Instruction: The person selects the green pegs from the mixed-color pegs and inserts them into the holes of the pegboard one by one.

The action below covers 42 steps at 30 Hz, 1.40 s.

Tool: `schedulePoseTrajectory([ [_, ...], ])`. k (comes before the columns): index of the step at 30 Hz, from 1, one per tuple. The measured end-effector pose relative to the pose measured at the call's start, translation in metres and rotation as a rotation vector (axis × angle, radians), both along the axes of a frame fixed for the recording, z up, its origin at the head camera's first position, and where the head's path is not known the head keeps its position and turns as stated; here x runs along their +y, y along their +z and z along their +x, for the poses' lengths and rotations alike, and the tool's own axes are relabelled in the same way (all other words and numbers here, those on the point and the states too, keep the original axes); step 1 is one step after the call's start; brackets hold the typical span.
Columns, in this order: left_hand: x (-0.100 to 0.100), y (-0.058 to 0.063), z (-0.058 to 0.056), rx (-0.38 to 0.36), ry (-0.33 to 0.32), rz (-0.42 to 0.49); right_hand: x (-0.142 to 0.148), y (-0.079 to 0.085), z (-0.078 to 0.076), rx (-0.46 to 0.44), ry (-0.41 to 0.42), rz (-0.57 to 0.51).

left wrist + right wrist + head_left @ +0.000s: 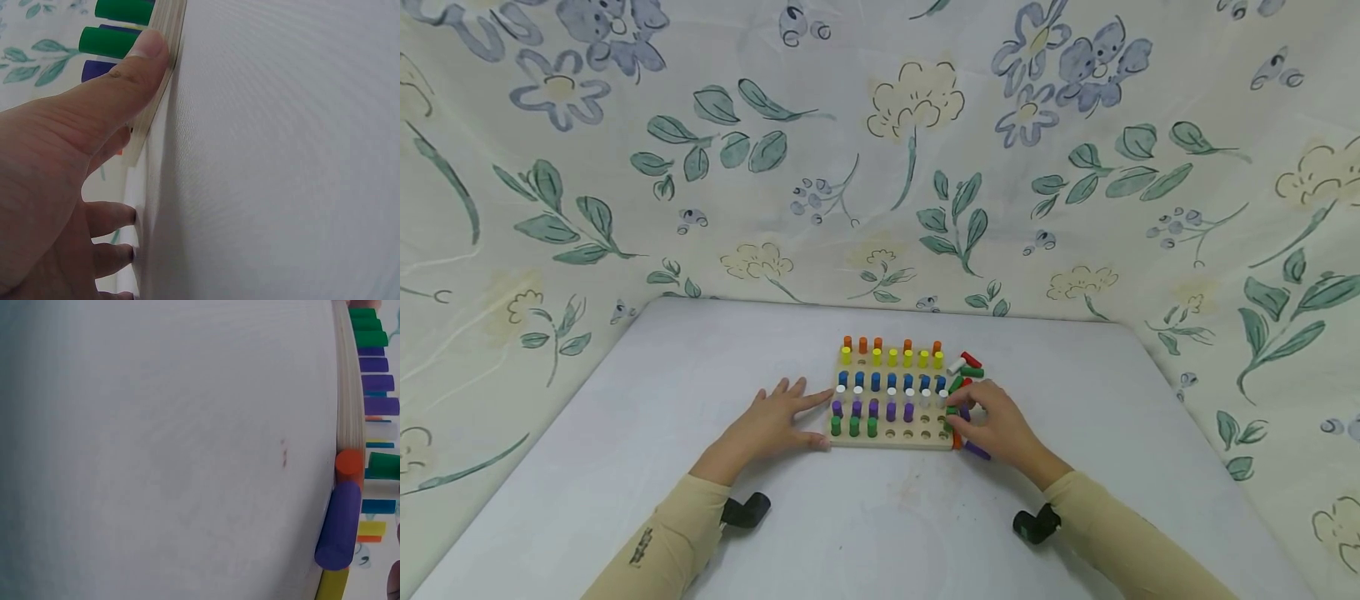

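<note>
A wooden peg board (891, 446) bears rows of orange, yellow, blue, white, purple and green pegs. Beside its left edge my left hand (778, 421) lies with fingers spread. The left thumb (149, 45) presses the board's side near a green peg (109, 42), and the index fingertip touches the same edge. At the board's right front corner, my right hand (1000, 425) pinches a green peg (951, 421) between thumb and fingers. In the right wrist view that green peg (384, 465) stands close over the board's top, its far end cut off. Open holes show in the front row.
Loose pegs lie along the board's right side, among them a red peg (972, 359), a white peg (956, 365) and a purple peg (977, 450). An orange peg (349, 462) leans by the corner. A flowered cloth (850, 167) rises behind the white table (700, 358).
</note>
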<state>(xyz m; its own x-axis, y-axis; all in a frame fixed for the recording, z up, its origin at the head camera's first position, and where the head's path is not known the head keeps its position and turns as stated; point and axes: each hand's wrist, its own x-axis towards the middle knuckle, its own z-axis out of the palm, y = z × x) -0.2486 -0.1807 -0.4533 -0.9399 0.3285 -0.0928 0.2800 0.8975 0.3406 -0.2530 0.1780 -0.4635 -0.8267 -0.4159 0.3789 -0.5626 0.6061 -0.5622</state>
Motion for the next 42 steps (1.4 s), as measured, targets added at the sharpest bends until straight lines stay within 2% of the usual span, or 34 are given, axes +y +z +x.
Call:
schedulePoseTrajectory([
  [9,0.000,-0.001,-0.001,-0.001,0.001,0.001,-0.008,0.002,0.002,-0.022,-0.022,0.012],
  [21,0.000,0.000,-0.001,0.004,0.000,0.002,-0.015,0.001,0.001,-0.040,0.017,0.001],
  [29,-0.002,-0.001,-0.001,-0.008,-0.004,0.034,-0.022,0.002,0.001,-0.026,0.016,0.009],
  [42,-0.001,0.001,-0.001,-0.023,0.000,0.029,-0.032,0.002,0.001,-0.026,0.025,0.011],
])
